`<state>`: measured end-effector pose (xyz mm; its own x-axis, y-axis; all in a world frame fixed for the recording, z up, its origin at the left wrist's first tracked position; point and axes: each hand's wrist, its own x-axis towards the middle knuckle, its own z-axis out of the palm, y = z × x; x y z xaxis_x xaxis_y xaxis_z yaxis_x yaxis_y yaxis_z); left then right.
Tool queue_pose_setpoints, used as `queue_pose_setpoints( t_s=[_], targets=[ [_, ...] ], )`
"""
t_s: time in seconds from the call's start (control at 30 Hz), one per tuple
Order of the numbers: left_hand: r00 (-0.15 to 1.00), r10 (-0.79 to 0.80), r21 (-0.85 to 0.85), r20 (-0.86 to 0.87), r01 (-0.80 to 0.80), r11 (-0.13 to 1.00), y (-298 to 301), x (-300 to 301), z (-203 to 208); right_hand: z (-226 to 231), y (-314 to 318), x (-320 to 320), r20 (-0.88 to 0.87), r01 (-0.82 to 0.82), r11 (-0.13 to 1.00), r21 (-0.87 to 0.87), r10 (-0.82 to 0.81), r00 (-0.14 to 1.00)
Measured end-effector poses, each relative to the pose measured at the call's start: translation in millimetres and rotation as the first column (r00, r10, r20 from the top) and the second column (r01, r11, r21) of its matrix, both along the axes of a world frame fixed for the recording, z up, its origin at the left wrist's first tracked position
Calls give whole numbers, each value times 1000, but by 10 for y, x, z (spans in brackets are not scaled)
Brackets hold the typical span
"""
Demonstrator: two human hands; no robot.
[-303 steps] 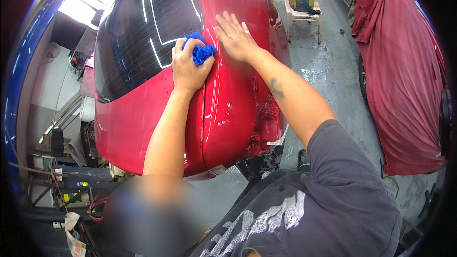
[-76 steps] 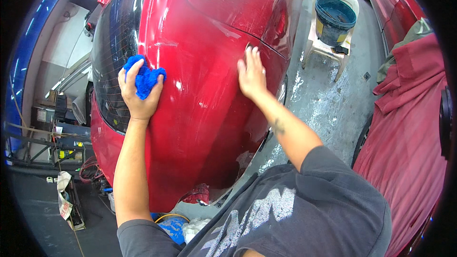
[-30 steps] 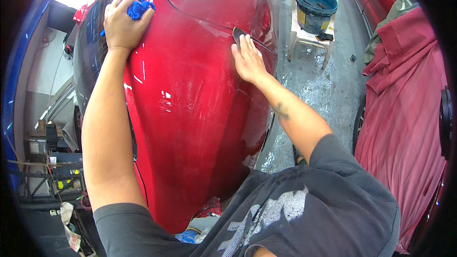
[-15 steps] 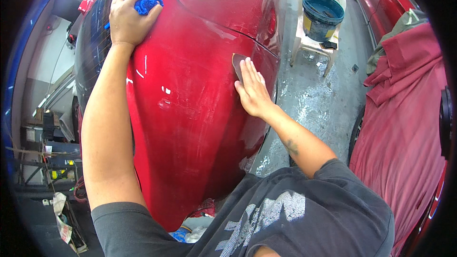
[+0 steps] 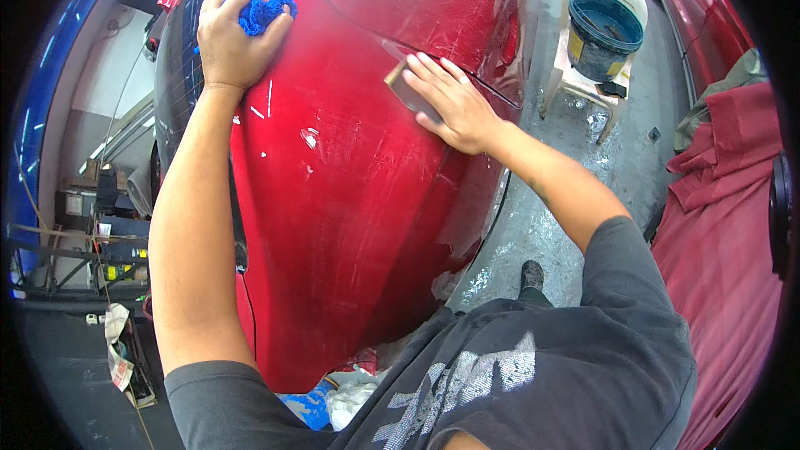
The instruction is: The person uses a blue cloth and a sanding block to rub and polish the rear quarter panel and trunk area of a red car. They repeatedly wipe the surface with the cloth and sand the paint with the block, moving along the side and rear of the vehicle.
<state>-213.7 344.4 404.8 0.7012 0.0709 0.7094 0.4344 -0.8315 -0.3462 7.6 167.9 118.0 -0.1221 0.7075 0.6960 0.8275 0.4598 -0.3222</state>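
My left hand is closed round a bunched blue cloth and rests on the upper left of a red car's body panel. My right hand lies nearly flat, fingers stretched, holding a dark sheet of sandpaper against the same panel. The sheet's near-left part shows past the fingertips, with a pale tan edge turned up; the rest is hidden under the palm. Dull, hazy patches and pale streaks mark the red paint below the hands.
A dark bucket with liquid stands on a white plastic chair at the right, on a wet grey floor. A maroon cover drapes over something at far right. Shelving with clutter lines the left.
My right hand and the sandpaper have moved slightly up and left on the panel, the hand now turned more leftward. My left hand still grips the cloth. The view has shifted.
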Motion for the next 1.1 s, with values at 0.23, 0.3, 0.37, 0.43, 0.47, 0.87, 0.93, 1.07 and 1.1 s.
queue_pose_setpoints(
  t_s=[0.23, 0.3, 0.37, 0.43, 0.47, 0.87, 0.93, 1.07, 1.1],
  targets=[
    [1000, -11, -36, 9, 11, 999, -28, -1, 30, -506, -474, 572, 202, -34, 980, -196, 74, 977],
    [1000, 4, -26, -12, -4, 1000, -15, 25, 7, -358, -186, 509, 149, -126, 991, -43, 131, 980],
    [999, 32, 0, -27, -32, 999, -10, -30, -3, 74, 157, 256, 190, -191, 980, 46, 179, 965],
    [999, 37, -5, -25, -37, 999, -40, -41, -27, 130, 315, 210, 215, -194, 979, 62, 177, 960],
    [999, 39, -4, -36, -39, 999, -48, -55, -26, 65, 279, 273, 235, -184, 983, 6, 177, 956],
    [999, 41, -44, -22, -42, 998, -45, -74, -17, 324, 470, 280, 237, -225, 971, 77, 201, 950],
    [999, 39, -61, -21, -40, 997, -51, -35, -3, -14, 157, 637, 245, -208, 977, -48, 214, 946],
    [1000, -15, -52, -2, 15, 999, -22, 62, 59, -413, -79, 1032, 282, -174, 974, -147, 210, 936],
    [1000, -22, -48, 8, 22, 999, -18, 64, 40, -266, 79, 863, 265, -209, 977, -53, 215, 940]
  ],
)
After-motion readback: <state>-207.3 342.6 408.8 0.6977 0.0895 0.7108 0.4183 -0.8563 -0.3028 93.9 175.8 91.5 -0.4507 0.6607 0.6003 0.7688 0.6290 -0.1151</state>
